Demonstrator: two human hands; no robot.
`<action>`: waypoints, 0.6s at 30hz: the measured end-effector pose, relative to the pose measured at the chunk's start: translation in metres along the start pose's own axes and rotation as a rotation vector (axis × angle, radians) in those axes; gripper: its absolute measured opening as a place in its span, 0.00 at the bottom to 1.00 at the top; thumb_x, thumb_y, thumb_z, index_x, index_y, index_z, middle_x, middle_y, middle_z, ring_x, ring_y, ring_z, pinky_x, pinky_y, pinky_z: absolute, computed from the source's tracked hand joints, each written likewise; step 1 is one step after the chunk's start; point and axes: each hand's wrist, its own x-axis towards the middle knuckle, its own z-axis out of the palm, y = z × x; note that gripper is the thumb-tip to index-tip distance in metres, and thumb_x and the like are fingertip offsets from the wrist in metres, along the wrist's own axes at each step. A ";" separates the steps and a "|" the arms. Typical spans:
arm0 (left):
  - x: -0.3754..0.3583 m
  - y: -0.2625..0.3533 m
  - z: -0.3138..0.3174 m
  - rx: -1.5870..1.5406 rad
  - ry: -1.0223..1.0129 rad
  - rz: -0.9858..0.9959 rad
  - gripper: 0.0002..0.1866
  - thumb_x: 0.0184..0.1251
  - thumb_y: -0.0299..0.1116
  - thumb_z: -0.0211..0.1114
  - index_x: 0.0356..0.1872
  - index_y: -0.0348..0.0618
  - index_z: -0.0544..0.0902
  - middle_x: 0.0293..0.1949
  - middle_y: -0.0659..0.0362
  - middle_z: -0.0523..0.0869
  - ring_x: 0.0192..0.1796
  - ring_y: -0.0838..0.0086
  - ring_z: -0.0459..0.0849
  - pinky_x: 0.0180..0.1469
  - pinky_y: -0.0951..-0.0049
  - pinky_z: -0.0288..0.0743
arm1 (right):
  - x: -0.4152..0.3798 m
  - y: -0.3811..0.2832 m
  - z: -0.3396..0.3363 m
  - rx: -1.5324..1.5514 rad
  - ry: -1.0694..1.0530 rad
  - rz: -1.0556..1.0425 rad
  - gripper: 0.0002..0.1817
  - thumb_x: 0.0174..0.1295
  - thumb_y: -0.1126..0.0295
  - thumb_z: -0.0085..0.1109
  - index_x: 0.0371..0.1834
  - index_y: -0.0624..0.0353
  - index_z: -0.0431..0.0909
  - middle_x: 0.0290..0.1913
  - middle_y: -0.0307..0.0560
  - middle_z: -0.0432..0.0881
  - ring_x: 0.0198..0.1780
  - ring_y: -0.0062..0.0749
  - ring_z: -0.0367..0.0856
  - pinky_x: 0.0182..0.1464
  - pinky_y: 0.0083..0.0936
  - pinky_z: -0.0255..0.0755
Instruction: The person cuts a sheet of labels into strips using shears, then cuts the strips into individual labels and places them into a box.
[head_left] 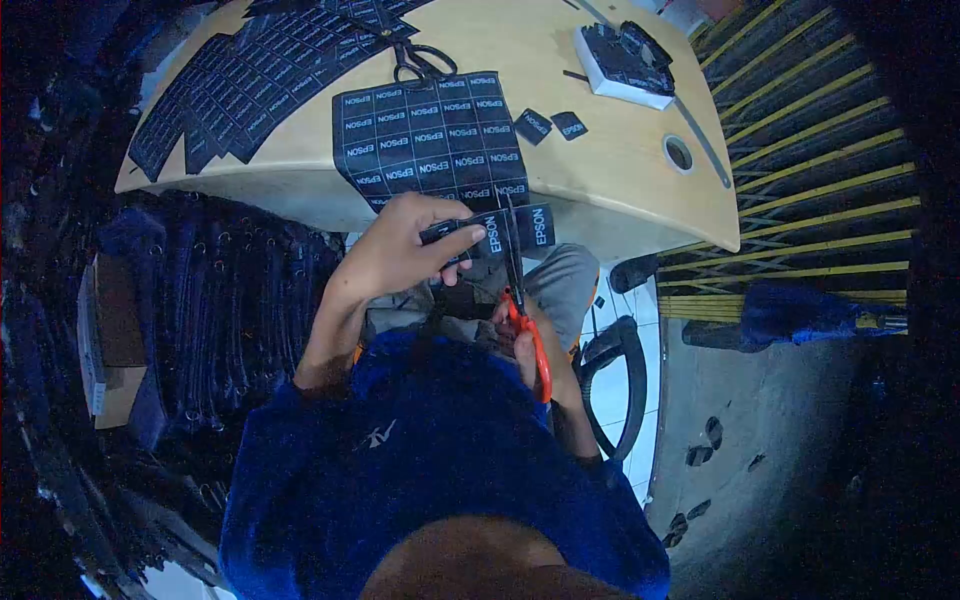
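My left hand (415,245) pinches a dark strip of labels (495,232) printed EPSON in white, held just in front of the table edge. My right hand (520,330) grips red-handled scissors (541,362), their blades pointing up and lying across the strip between two labels. Behind the strip, a larger sheet of EPSON labels (425,135) hangs partly over the table's front edge. Two separate cut labels, one of them a small square label (569,125), rest to the right of that sheet. Some fingers of my right hand are hidden behind the scissors.
Black-handled scissors (424,65) lie at the sheet's top. More label sheets (250,85) overlap at the left of the wooden table (610,190). A white box (625,70) with dark pieces stands at right, near a round hole. Dark bags (250,290) hang below left; a yellow-slatted gate (810,150) is right.
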 end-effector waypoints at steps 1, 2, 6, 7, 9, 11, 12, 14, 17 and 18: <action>0.001 0.000 0.000 0.000 0.000 -0.001 0.12 0.65 0.33 0.58 0.29 0.32 0.79 0.20 0.60 0.80 0.20 0.82 0.79 0.20 0.82 0.70 | 0.000 0.001 0.000 0.005 0.002 0.033 0.29 0.60 0.41 0.46 0.39 0.62 0.67 0.29 0.39 0.68 0.28 0.25 0.65 0.31 0.24 0.63; 0.001 0.001 -0.001 0.000 0.004 -0.002 0.12 0.65 0.33 0.58 0.28 0.32 0.79 0.20 0.60 0.79 0.20 0.83 0.79 0.20 0.82 0.70 | 0.001 -0.001 -0.001 0.005 0.001 0.033 0.29 0.60 0.41 0.46 0.39 0.62 0.67 0.29 0.39 0.68 0.28 0.25 0.65 0.31 0.24 0.63; 0.005 0.001 -0.002 -0.002 -0.002 0.005 0.12 0.65 0.33 0.58 0.27 0.32 0.78 0.20 0.60 0.79 0.20 0.82 0.79 0.20 0.82 0.70 | 0.004 -0.001 -0.005 -0.040 0.004 0.052 0.25 0.62 0.47 0.48 0.34 0.63 0.68 0.24 0.38 0.67 0.25 0.22 0.64 0.27 0.23 0.61; 0.006 0.001 -0.002 -0.003 -0.002 0.005 0.12 0.65 0.33 0.58 0.27 0.32 0.78 0.20 0.60 0.79 0.20 0.82 0.79 0.20 0.82 0.70 | 0.005 0.000 -0.005 -0.122 0.042 0.015 0.24 0.62 0.48 0.48 0.33 0.63 0.68 0.22 0.39 0.67 0.25 0.21 0.64 0.27 0.23 0.61; 0.008 0.002 -0.004 -0.009 -0.002 0.007 0.12 0.65 0.32 0.58 0.26 0.32 0.78 0.19 0.60 0.79 0.20 0.82 0.78 0.21 0.82 0.70 | 0.005 0.000 -0.005 -0.090 0.045 0.051 0.22 0.62 0.50 0.49 0.31 0.63 0.68 0.22 0.40 0.67 0.24 0.20 0.64 0.26 0.23 0.61; 0.009 0.003 -0.004 -0.003 0.005 -0.005 0.12 0.65 0.32 0.58 0.26 0.32 0.78 0.19 0.60 0.79 0.20 0.82 0.78 0.21 0.81 0.70 | 0.006 -0.004 -0.004 -0.057 0.048 0.087 0.21 0.62 0.53 0.50 0.30 0.63 0.69 0.21 0.41 0.67 0.24 0.20 0.64 0.25 0.24 0.61; 0.010 0.004 -0.005 0.002 0.011 -0.017 0.12 0.65 0.32 0.58 0.26 0.32 0.78 0.19 0.60 0.79 0.20 0.82 0.78 0.21 0.81 0.70 | 0.007 -0.008 -0.005 -0.061 0.053 0.130 0.18 0.62 0.56 0.51 0.30 0.63 0.69 0.20 0.41 0.67 0.23 0.20 0.63 0.25 0.24 0.61; 0.012 0.007 -0.007 0.011 0.003 -0.017 0.13 0.65 0.32 0.58 0.26 0.32 0.78 0.19 0.60 0.79 0.20 0.82 0.78 0.21 0.81 0.70 | 0.009 -0.010 -0.004 -0.064 0.058 0.172 0.16 0.63 0.59 0.51 0.30 0.64 0.69 0.20 0.40 0.67 0.22 0.21 0.63 0.25 0.24 0.61; 0.018 0.008 -0.009 0.016 -0.002 -0.018 0.13 0.65 0.32 0.57 0.26 0.32 0.78 0.19 0.60 0.78 0.20 0.83 0.78 0.21 0.81 0.70 | 0.013 -0.008 -0.005 -0.084 0.079 0.196 0.12 0.62 0.64 0.51 0.29 0.64 0.70 0.17 0.41 0.68 0.21 0.22 0.64 0.24 0.26 0.61; 0.020 0.008 -0.010 0.012 0.003 -0.018 0.13 0.65 0.32 0.57 0.27 0.32 0.78 0.19 0.61 0.78 0.20 0.83 0.78 0.21 0.82 0.70 | 0.015 -0.004 -0.006 -0.108 0.100 0.202 0.13 0.62 0.64 0.52 0.28 0.64 0.70 0.16 0.43 0.68 0.20 0.23 0.64 0.23 0.26 0.61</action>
